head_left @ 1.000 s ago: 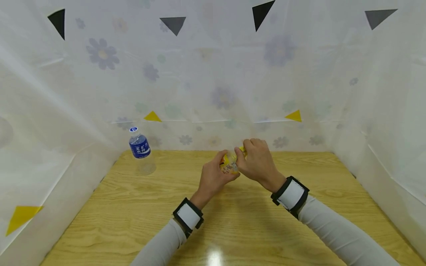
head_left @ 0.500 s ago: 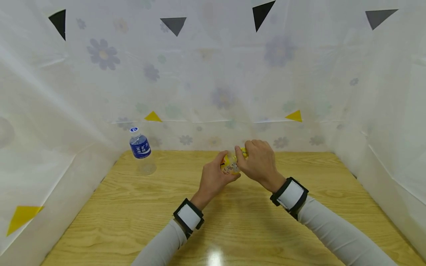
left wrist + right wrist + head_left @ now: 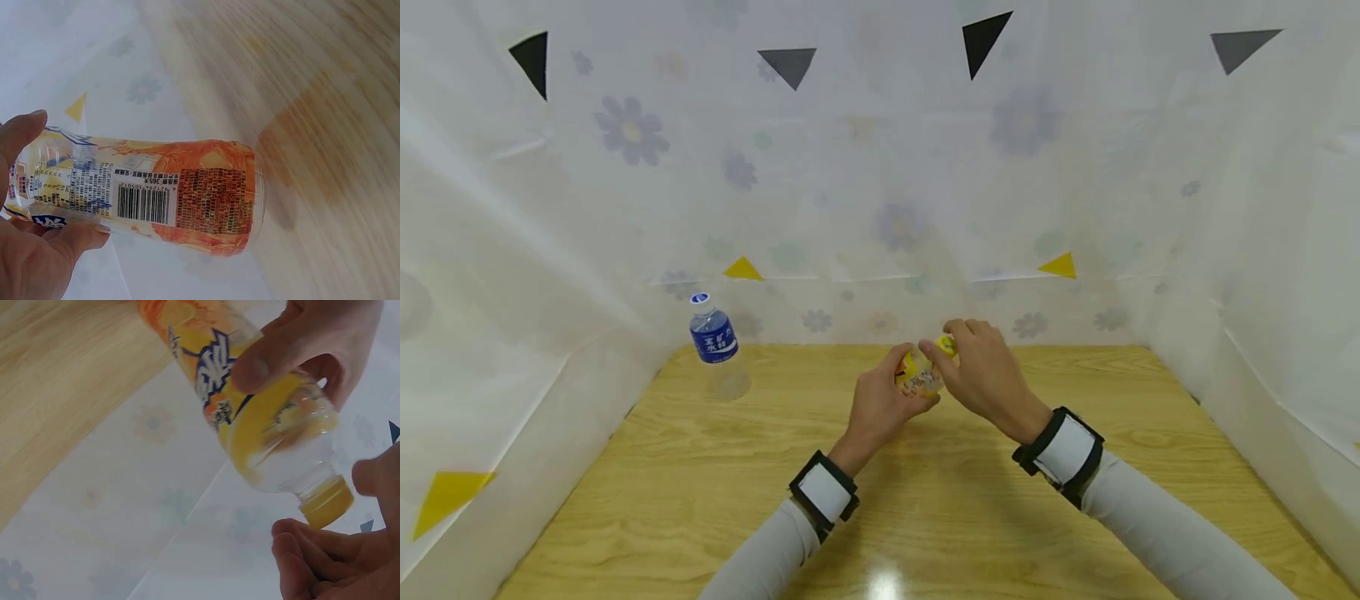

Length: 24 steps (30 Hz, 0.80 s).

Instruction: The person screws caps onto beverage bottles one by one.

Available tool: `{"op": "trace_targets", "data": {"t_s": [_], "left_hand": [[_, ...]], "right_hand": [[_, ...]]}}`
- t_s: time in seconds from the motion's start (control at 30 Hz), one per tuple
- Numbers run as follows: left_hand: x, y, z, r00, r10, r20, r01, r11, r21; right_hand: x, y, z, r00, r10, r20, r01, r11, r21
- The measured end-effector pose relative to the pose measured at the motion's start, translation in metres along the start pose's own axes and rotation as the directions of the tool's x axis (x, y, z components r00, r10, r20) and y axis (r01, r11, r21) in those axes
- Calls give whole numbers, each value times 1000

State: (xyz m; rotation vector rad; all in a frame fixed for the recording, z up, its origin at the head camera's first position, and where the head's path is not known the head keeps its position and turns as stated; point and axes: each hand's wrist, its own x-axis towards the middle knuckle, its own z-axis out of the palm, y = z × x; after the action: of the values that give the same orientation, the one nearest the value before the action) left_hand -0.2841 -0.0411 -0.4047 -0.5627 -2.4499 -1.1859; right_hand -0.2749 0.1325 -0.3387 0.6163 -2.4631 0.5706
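A clear plastic drink bottle (image 3: 919,381) with an orange-and-yellow label is gripped round its upper body by my left hand (image 3: 883,398). In the left wrist view the bottle (image 3: 140,197) lies sideways, its barcode showing and its base close to the wooden surface. The yellow cap (image 3: 326,502) sits on the neck. My right hand (image 3: 988,375) is at the cap, thumb on one side and bent fingers on the other. A gap shows between the thumb and the cap in the right wrist view.
A second bottle (image 3: 715,340), clear with a blue label and a white cap, stands upright at the table's back left. The wooden table (image 3: 715,483) is enclosed by pale flowered sheeting (image 3: 850,183) at the back and sides.
The right hand's fingers and thumb have loosened from the cap, and more of the yellow shows. The left hand keeps its grip on the bottle. The head view has tilted slightly up.
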Motion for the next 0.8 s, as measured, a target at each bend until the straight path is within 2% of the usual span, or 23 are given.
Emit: {"op": "trace_targets", "data": {"t_s": [0.1,0.2,0.5,0.8], "left_hand": [[-1,0,-1,1000,-9,1,10,1000,-9],[-1,-1,-2,1000,-18,1,18,1000,-11],[-1,-4,0,1000,10,2,-10,1000,-4],[0,-4,0,1000,-9,8,8,1000,8]], "right_hand": [[-1,-7,-8,992,47,115,-55,996,65],[-1,-12,-13,986,37,165,-50,996,75],[-4,-14,-9,993,34,112,-40,998,57],[-4,-11,-6,997,21,79,-26,998,62]]}}
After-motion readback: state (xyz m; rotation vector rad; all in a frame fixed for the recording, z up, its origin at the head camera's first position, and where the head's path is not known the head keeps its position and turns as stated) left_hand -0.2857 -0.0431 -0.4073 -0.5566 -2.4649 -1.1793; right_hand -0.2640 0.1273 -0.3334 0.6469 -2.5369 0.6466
